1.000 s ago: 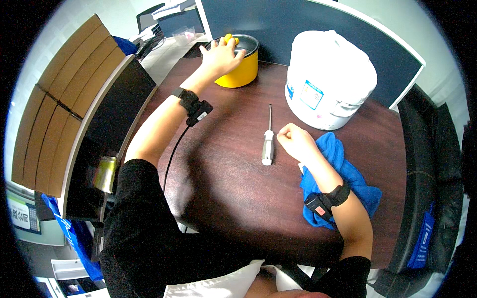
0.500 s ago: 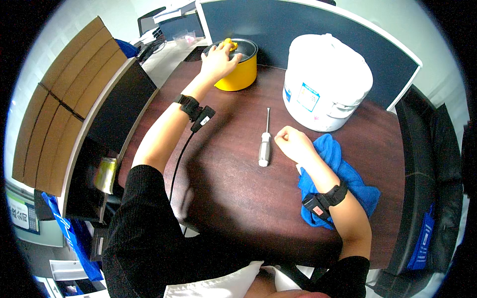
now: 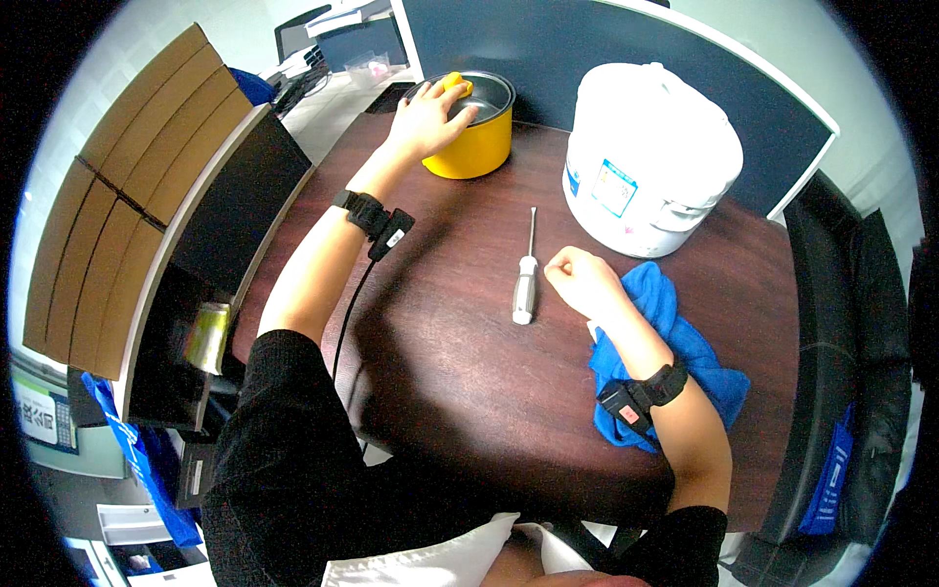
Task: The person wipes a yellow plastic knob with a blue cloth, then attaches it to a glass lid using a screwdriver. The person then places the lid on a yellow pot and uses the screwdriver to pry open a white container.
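My left hand (image 3: pixel 427 122) lies over the near left side of a yellow pot (image 3: pixel 476 149), its fingers spread on the dark see-through lid (image 3: pixel 481 103). Its fingertips reach beside the lid's yellow knob (image 3: pixel 457 84); whether they press on it is hard to see. My right hand (image 3: pixel 584 282) is curled closed above the table, and nothing shows in it. Just left of it lies a screwdriver (image 3: pixel 525 291) with a grey and clear handle, its tip pointing away from me. A crumpled blue cloth (image 3: pixel 719 383) lies under my right forearm.
A white rice cooker (image 3: pixel 650 161) stands at the back right of the dark brown table (image 3: pixel 469 391), before a blue partition (image 3: pixel 533 59). Shelving with cardboard boxes (image 3: pixel 137 196) and a can (image 3: pixel 207 338) flanks the left side; a black seat (image 3: pixel 831 323) is at right. A cable hangs from my left wrist strap.
The view has shifted slightly. My left hand stays over the pot lid, its fingers a little differently placed by the knob. My right hand keeps its curled pose beside the screwdriver.
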{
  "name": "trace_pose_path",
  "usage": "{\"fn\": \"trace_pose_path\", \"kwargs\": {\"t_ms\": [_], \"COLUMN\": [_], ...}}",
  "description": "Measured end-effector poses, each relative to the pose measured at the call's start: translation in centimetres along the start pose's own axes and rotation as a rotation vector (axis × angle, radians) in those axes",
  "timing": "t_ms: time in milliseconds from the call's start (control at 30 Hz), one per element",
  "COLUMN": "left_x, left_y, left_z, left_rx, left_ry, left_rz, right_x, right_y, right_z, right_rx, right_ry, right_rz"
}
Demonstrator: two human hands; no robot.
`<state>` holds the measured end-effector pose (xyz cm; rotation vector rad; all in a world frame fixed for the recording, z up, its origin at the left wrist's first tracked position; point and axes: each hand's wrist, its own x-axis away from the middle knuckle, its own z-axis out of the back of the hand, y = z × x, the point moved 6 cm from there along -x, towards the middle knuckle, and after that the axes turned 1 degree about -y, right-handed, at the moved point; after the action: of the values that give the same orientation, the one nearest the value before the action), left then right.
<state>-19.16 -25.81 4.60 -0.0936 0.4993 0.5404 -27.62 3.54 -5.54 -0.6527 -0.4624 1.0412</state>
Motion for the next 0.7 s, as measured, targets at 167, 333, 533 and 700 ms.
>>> {"fn": "trace_pose_path", "kwargs": {"t_ms": [167,333,533,700], "left_x": [1.0,2.1,3.9,4.4], "left_y": [0.3,-0.5,-1.4,-2.7], "left_z": [1.0,2.1,3.3,3.1], "left_rx": [0.009,0.064,0.068,0.173], "left_ry": [0.024,-0.027,0.03,0.083], "left_rz": [-0.03,-0.023,-0.05,-0.065], "right_x": [0.1,0.0,0.1,0.1], "right_y": [0.1,0.0,0.2,0.1], "right_z": [0.2,0.2,0.1,0.0], "right_rx": [0.011,0.004,0.005,0.038], "right_ry": [-0.011,0.001,0.006,0.015], "right_rz": [-0.004,-0.001,-0.002,0.004]}}
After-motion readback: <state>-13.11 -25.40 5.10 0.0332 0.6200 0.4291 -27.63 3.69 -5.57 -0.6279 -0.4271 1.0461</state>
